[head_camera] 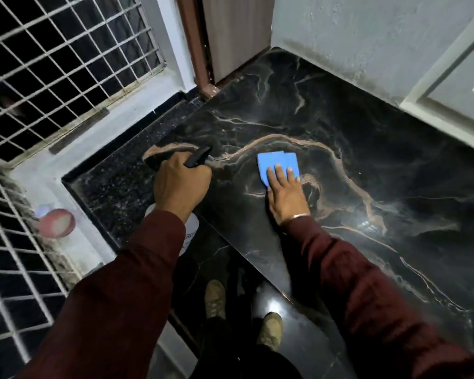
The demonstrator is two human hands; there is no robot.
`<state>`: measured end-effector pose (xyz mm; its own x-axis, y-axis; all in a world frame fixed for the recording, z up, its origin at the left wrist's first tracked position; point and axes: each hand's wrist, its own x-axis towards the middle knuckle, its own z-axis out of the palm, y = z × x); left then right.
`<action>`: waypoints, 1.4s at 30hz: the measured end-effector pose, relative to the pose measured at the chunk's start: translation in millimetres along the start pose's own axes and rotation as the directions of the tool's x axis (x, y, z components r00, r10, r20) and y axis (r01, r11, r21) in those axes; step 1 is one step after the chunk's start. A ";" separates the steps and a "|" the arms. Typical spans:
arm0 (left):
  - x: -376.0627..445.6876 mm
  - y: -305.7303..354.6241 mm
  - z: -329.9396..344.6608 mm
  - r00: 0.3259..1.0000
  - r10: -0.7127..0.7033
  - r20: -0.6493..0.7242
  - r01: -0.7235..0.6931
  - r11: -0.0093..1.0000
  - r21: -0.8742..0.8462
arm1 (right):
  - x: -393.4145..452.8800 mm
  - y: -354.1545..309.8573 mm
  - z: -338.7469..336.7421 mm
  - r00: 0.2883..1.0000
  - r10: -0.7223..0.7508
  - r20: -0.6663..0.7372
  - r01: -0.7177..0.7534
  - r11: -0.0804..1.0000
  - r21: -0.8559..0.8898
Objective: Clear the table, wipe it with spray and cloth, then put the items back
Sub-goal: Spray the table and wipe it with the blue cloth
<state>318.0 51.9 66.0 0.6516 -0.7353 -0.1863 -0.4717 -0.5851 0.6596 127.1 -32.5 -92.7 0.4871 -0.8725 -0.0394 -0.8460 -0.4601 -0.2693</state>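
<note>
Down on the dark marbled counter (340, 127), the right hand (285, 192) presses flat, fingers straight, on a folded blue cloth (274, 162). Left of the cloth, the left hand (181, 181) has its grip clenched round a spray bottle (192, 228), whose black nozzle points toward the cloth. Farther left, a reddish object (56, 222) sits blurred by the window grille (52, 64).

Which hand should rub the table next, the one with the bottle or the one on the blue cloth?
Probably the right hand. Its fingers already lie flat on the blue cloth, which rests on the dark table. The left hand is busy gripping the spray bottle.
</note>
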 end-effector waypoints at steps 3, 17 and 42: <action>0.6 -0.8 -4.9 0.999 0.017 -0.045 -0.018 1.000 -0.019 | 28.5 -60.4 5.5 0.996 -0.084 0.018 0.084 0.996 -0.014; -16.9 23.1 12.9 0.999 0.022 0.023 -0.023 1.000 0.015 | -136.1 54.8 -7.2 0.888 -0.446 0.109 0.446 0.895 0.024; -47.1 50.9 68.0 0.988 0.126 0.092 -0.130 0.991 0.039 | -138.0 -7.5 4.2 0.973 -0.228 0.038 0.224 0.971 0.088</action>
<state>222.9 33.4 58.8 0.5296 -0.8315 -0.1677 -0.5751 -0.4973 0.6496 67.2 92.0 -89.3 0.6750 -0.7377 -0.0138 -0.6930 -0.6274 -0.3552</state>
